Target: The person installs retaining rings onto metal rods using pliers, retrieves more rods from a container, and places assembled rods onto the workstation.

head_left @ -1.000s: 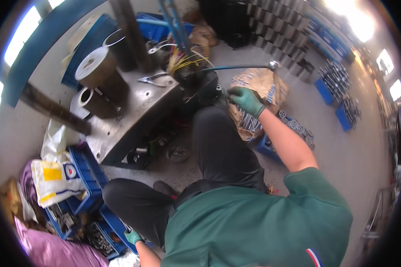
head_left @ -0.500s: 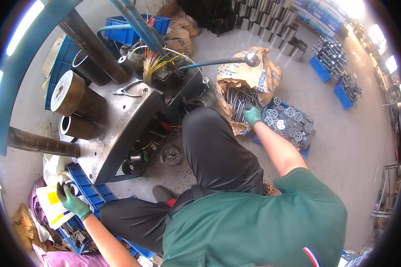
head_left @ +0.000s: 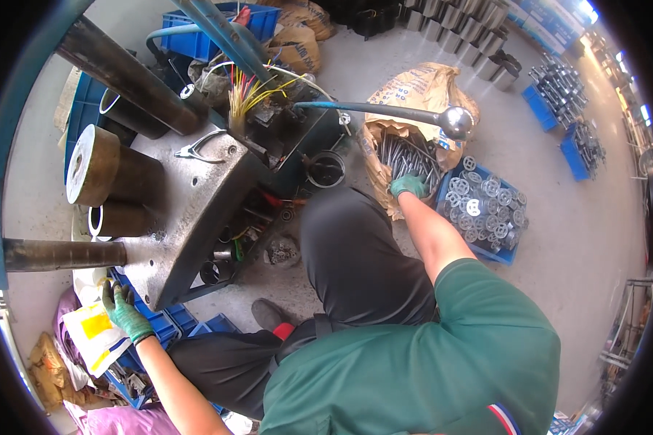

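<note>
My right hand (head_left: 410,186), in a green glove, reaches into the mouth of an open brown paper sack (head_left: 413,87) and touches the long thin metal rods (head_left: 408,156) inside. Its fingertips dip among the rods, so their grip is hidden. My left hand (head_left: 127,315), gloved in green with dark fingers, is raised at the left with its fingers apart and nothing visible in it. Beside it lies a white and yellow package (head_left: 94,330). Right of the sack stands a blue crate (head_left: 502,255) heaped with round, spoked metal handwheels (head_left: 490,210).
A heavy steel press table (head_left: 174,196) at the left bears thick cylinders (head_left: 98,165) and pliers (head_left: 199,147). A lever with a shiny ball end (head_left: 456,123) juts over the sack. More blue bins of metal parts (head_left: 577,152) stand at the far right.
My right hand has shifted slightly left and down over the rods. My left hand has risen a little with its fingers more spread. The view has shifted.
</note>
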Demonstrator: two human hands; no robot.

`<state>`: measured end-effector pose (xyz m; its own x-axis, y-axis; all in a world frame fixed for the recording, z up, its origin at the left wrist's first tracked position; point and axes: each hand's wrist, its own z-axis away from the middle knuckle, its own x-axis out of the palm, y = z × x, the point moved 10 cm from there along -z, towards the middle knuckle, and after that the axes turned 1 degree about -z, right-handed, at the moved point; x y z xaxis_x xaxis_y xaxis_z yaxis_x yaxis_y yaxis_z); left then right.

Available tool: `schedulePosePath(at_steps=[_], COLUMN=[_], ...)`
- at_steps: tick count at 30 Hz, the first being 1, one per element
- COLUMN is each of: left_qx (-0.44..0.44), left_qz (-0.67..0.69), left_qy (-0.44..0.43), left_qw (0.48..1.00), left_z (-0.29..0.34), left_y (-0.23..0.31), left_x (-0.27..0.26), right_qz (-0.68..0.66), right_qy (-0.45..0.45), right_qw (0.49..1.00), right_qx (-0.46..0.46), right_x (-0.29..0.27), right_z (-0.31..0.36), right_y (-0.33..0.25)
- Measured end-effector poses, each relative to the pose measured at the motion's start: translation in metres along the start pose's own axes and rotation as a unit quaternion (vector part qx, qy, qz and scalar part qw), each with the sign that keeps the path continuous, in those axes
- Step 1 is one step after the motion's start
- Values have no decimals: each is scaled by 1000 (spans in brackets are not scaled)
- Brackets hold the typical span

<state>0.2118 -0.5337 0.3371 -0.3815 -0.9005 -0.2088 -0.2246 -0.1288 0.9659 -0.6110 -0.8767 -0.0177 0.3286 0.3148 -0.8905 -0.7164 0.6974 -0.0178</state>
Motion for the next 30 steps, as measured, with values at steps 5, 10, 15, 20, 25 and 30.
schedulePosePath(at_steps=[5,10,15,20,25,30], left_qx=[-7,-15,-32,-34,-44,-48], left_qz=[-26,-38,-44,-35,-28,-31], left_qy=[-1,1,7,8,-3,1], left_qw=[1000,999,998,999,999,998], left_z=[-2,4,1,-1,-1,0], left_y=[0,-3,-10,-10,-20,-15], left_x=[0,-3,-17,-35,-18,-33], right_qz=[-73,-7,-16,-86,-153,-145], right_qy=[37,92,147,133,191,153], right_qw=[993,995,987,984,970,975], right_qx=[83,-25,-57,-81,-7,65], right_x=[6,0,-5,-4,16,12], right_z=[1,-5,-4,18,-24,-2], right_y=[-1,-18,-32,-42,8,10])
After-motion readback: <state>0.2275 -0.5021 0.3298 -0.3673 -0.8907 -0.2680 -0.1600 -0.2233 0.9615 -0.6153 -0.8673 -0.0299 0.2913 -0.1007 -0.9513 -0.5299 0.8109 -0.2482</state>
